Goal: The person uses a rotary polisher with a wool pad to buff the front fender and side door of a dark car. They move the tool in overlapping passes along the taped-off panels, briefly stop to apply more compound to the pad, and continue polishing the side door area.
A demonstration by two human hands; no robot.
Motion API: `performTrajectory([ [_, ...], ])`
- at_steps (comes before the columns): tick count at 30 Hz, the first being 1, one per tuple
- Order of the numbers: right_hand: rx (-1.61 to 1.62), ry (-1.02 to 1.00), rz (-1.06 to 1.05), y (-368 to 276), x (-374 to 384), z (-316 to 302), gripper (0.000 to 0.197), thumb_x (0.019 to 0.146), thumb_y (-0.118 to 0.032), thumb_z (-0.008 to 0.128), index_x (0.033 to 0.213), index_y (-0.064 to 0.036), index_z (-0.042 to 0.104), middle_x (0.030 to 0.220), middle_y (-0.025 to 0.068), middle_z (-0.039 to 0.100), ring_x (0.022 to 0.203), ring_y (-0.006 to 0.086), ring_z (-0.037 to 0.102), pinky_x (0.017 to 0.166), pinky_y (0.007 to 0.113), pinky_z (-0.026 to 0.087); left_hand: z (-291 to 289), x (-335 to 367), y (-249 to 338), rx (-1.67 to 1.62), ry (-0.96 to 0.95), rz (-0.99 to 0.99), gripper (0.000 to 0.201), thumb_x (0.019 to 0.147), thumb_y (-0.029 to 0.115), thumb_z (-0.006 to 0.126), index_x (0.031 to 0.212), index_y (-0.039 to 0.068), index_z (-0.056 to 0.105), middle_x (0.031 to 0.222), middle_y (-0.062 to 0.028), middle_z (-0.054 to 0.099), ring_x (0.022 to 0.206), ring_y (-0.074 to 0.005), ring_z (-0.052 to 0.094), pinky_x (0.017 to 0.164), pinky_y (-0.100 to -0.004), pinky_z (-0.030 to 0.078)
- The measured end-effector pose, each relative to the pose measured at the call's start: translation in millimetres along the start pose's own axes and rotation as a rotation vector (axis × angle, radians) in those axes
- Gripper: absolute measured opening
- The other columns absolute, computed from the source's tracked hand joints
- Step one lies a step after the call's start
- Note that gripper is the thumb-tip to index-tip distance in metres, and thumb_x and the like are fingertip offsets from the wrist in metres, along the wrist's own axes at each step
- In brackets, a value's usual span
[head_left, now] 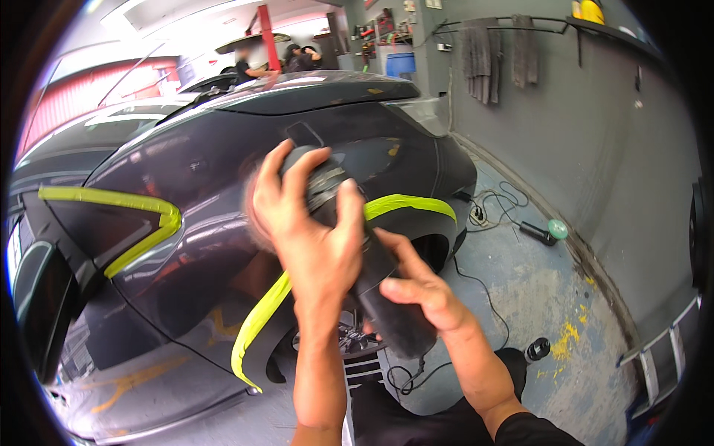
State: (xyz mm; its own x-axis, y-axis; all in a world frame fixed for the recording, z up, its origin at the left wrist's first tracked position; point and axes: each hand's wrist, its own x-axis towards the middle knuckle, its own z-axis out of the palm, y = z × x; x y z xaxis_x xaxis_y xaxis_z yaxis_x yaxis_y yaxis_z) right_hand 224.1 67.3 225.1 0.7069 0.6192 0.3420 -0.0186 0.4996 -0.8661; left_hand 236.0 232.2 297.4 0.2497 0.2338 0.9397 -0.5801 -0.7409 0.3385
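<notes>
Black polisher (383,297), long-bodied, held aslant before the dark car (216,178), its head toward the fender, its butt end low and toward the wearer. Left hand (316,241) gripping at the head, fingers spread and hooked over the top; right hand (428,290) closed round the rear of the body, thumb lying along it. Round pad (251,204) peeks out beyond the left fingers, pinkish and smeared by blur, so probably spinning; whether it presses on the paint or just clears it, cannot tell. Yellow-green masking tape (409,204) follows the wheel arch edge, a lower strip (256,338) hangs down its near side, and a third band (123,197) borders the small side window. Step in hand, by my reading: machine-polishing the fender between those taped edges. Next move seems to call for even passes, pad flat to the curve, left hand steering and right hand bearing the weight, kept off the tape so its edge does not lift. Cord (483,286) loops across the floor (547,297) at the right; worth minding underfoot. On that floor also: second polisher (534,232) with a greenish pad, near the wall, and a small dark container (537,349) near the wearer's leg. Grey towels (482,63) hang from a wall rail; two other people, well off, near a red post (268,37).
</notes>
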Motion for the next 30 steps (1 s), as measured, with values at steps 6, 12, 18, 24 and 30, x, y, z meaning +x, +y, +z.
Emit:
performTrajectory([
  [6, 0.076, -0.108, 0.005, 3.3, 6.6, 13.9, 0.078, 0.105, -0.016, 0.07, 0.168, -0.006, 0.025, 0.12, 0.0145, 0.064, 0.098, 0.019, 0.069, 0.082, 0.034, 0.06, -24.1, -1.9, -6.5, -0.042, 0.053, -0.028, 0.036, 0.089, 0.009, 0.075, 0.125, 0.005, 0.073, 0.151, -0.0201, 0.056, 0.14, -0.038, 0.054, 0.12, -0.0481, 0.039],
  [12, 0.116, -0.042, 0.03, -11.4, 3.3, -6.8, 0.077, 0.104, -0.016, 0.071, 0.167, -0.0062, 0.027, 0.12, 0.0154, 0.066, 0.089, 0.0213, 0.071, 0.077, 0.035, 0.06, 6.1, 2.5, 0.4, -0.018, 0.004, -0.018, 0.036, 0.089, 0.011, 0.076, 0.125, 0.006, 0.073, 0.15, -0.0209, 0.055, 0.139, -0.0398, 0.053, 0.119, -0.05, 0.04],
  [18, 0.052, 0.15, -0.007, -20.5, -9.6, -69.5, 0.089, 0.098, -0.035, 0.072, 0.169, -0.016, 0.022, 0.12, 0.0251, 0.066, 0.073, 0.0391, 0.076, 0.059, 0.047, 0.066, 89.2, 1.9, 15.1, 0.025, -0.074, 0.019, 0.039, 0.084, 0.019, 0.077, 0.121, 0.007, 0.075, 0.146, -0.0219, 0.059, 0.132, -0.0412, 0.058, 0.116, -0.0508, 0.041],
  [24, 0.091, 0.153, -0.131, -24.8, -2.9, -126.0, 0.064, 0.107, -0.04, 0.06, 0.159, -0.0169, 0.032, 0.113, 0.0252, 0.066, 0.07, 0.0409, 0.074, 0.055, 0.049, 0.066, 164.6, 4.1, 20.0, -0.047, -0.147, 0.0, 0.041, 0.085, 0.02, 0.077, 0.122, 0.004, 0.075, 0.151, -0.0245, 0.055, 0.142, -0.0456, 0.047, 0.12, -0.0534, 0.04],
  [30, 0.139, 0.135, -0.093, -26.7, -6.5, -103.5, 0.073, 0.106, -0.034, 0.065, 0.164, -0.0129, 0.027, 0.118, 0.0252, 0.069, 0.071, 0.0336, 0.076, 0.06, 0.043, 0.067, 143.8, 6.5, 18.0, -0.004, -0.146, 0.007, 0.04, 0.084, 0.019, 0.077, 0.12, 0.004, 0.076, 0.147, -0.0241, 0.058, 0.138, -0.0445, 0.051, 0.119, -0.0522, 0.041],
])
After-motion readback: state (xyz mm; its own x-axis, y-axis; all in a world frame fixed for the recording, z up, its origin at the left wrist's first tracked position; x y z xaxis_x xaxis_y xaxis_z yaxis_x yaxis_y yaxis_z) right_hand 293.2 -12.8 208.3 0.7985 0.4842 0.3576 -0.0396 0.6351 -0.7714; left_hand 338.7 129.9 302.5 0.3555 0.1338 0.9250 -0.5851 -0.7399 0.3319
